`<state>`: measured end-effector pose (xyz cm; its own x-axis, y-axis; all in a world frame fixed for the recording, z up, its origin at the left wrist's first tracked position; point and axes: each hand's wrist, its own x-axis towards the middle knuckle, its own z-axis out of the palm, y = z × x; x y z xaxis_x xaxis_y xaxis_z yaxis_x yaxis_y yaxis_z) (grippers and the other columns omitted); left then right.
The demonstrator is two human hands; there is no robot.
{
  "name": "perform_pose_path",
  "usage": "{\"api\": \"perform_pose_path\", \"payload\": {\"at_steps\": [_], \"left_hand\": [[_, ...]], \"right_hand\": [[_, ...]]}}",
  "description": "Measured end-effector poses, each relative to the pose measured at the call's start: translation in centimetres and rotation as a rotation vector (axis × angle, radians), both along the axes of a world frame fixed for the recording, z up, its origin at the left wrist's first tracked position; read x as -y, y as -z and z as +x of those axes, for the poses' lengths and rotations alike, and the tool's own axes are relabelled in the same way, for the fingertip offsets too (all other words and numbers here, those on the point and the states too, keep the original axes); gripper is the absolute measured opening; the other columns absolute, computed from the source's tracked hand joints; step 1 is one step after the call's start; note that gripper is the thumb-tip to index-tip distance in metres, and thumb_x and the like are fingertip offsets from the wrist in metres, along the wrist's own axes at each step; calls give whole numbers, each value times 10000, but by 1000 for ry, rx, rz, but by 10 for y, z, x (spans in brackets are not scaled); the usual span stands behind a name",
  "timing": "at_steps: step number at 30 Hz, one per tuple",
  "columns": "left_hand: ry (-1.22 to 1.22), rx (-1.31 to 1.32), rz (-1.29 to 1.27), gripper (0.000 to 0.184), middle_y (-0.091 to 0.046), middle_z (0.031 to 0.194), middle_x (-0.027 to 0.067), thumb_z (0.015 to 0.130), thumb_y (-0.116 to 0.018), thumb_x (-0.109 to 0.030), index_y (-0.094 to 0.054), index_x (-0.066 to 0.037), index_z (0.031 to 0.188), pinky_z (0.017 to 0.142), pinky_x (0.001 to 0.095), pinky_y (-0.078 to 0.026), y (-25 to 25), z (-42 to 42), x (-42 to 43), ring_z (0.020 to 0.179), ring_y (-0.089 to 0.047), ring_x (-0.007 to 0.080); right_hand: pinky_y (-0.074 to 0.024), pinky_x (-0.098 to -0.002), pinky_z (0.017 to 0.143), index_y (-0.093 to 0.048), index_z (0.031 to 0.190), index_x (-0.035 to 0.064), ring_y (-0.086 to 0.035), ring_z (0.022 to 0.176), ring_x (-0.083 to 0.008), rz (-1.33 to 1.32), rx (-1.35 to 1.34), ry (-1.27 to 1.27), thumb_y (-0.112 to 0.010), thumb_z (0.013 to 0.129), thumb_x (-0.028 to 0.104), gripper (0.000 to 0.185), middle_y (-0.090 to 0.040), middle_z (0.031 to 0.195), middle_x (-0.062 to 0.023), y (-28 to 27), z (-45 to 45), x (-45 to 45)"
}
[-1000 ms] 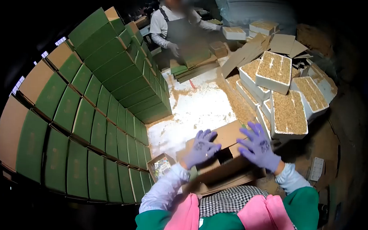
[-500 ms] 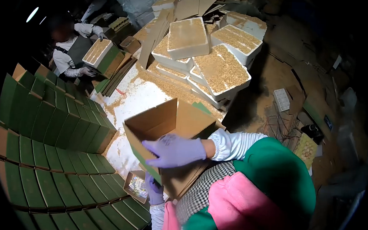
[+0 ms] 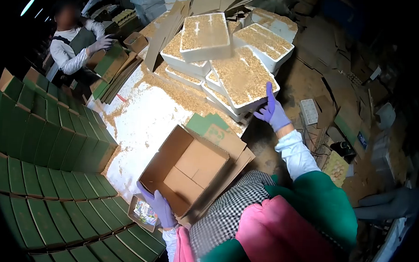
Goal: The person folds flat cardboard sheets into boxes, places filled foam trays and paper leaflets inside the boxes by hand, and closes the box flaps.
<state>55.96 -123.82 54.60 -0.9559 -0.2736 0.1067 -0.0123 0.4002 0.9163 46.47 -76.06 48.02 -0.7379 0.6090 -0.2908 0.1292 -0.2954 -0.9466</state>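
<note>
An open, empty cardboard box [image 3: 195,166] sits tilted in front of me on flat cardboard sheets. My left hand [image 3: 160,208], in a purple glove, grips the rim at its near left corner. In a matching glove, my right hand [image 3: 274,113] is at the near right corner of a white foam tray [image 3: 241,77] filled with sawdust-like bits. Its fingers are spread, one along the tray's side and others lower by the edge. That tray lies on top of other foam trays.
Green boxes [image 3: 48,179] are stacked along the left. Another foam tray [image 3: 206,34] lies on the pile behind. A small carton [image 3: 142,213] holds printed cards by my left hand. Flat cardboard [image 3: 223,136] lies beyond the box. A co-worker [image 3: 75,46] stands far left with a green box.
My right hand has moved from the box out to the foam tray, its fingers spreading. The box has turned and now shows its inside bottom. The co-worker's foam tray is no longer visible.
</note>
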Motion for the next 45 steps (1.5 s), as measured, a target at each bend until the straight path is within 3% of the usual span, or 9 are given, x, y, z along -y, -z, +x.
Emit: {"api": "perform_pose_path", "payload": {"at_steps": [3,10,15,21,25,28,35,40,45], "left_hand": [[-46,121,215,711,-173,1609,180,868,-371,-6,-152,1,1545,1199,360,-138,-1,-17,-8,1487,-174,290],[-38,49,168,755,-177,1608,175,820,-363,55,-158,-3,1545,1206,362,-122,11,-22,-4,1499,-140,278],[-26,69,255,636,-241,1579,196,921,-385,-14,-196,18,1527,1189,364,-186,-2,-38,-16,1464,-242,295],[51,-138,303,543,-279,1562,197,1042,-391,-178,-227,44,1510,1184,340,-185,10,-54,-10,1453,-260,277],[63,-200,259,534,-282,1560,201,1052,-371,-203,-237,47,1505,1174,331,-206,19,-44,-13,1445,-270,291],[-3,-70,259,534,-310,1547,190,1048,-377,-186,-239,60,1501,1123,318,-283,14,-27,-7,1391,-358,263],[-46,-207,443,598,-269,1558,175,1031,-439,-213,-208,60,1510,1164,349,-218,12,-6,-3,1422,-281,250],[-39,-144,88,687,-195,1603,154,1023,-439,-359,-175,24,1529,1189,360,-166,27,-8,1,1464,-224,276],[-199,-5,117,609,-222,1591,172,1030,-392,-288,-207,13,1526,1188,390,-176,9,-21,-22,1465,-225,311]], "right_hand": [[-476,-550,960,-513,1346,98,-587,1148,-288,-585,-117,155,-761,852,274,580,-604,1264,-99,-17,-38,11],[-490,-469,1017,-456,1391,40,-579,1192,-330,-539,-463,46,-661,918,168,531,-559,1346,-159,-15,72,-31],[-523,-431,972,-486,1364,19,-623,1138,-294,-525,-195,-300,-681,899,165,525,-606,1285,-159,-143,79,-1],[-439,-366,1022,-520,1293,-74,-532,1193,-272,511,10,-899,-695,899,344,601,-587,1207,-166,-189,1,80],[-438,-308,944,-449,1310,-133,-526,1120,-232,458,120,-1070,-819,747,466,902,-512,1251,-171,-197,-37,147],[-489,-268,757,-640,1109,-44,-585,867,-131,850,120,-1333,-758,845,375,509,-618,1060,-78,-181,-61,192],[-518,-422,828,-656,973,-98,-669,938,-371,1251,350,-1496,-787,703,552,716,-684,994,-267,-103,-100,221],[-525,-419,844,-589,1101,-109,-662,1002,-348,1912,-152,-1585,-725,774,390,611,-673,1004,-247,-41,-98,240],[-513,-435,821,-580,1119,72,-670,871,-333,1466,-231,-1348,-441,1003,416,389,-664,919,-186,-163,-109,193]]}}
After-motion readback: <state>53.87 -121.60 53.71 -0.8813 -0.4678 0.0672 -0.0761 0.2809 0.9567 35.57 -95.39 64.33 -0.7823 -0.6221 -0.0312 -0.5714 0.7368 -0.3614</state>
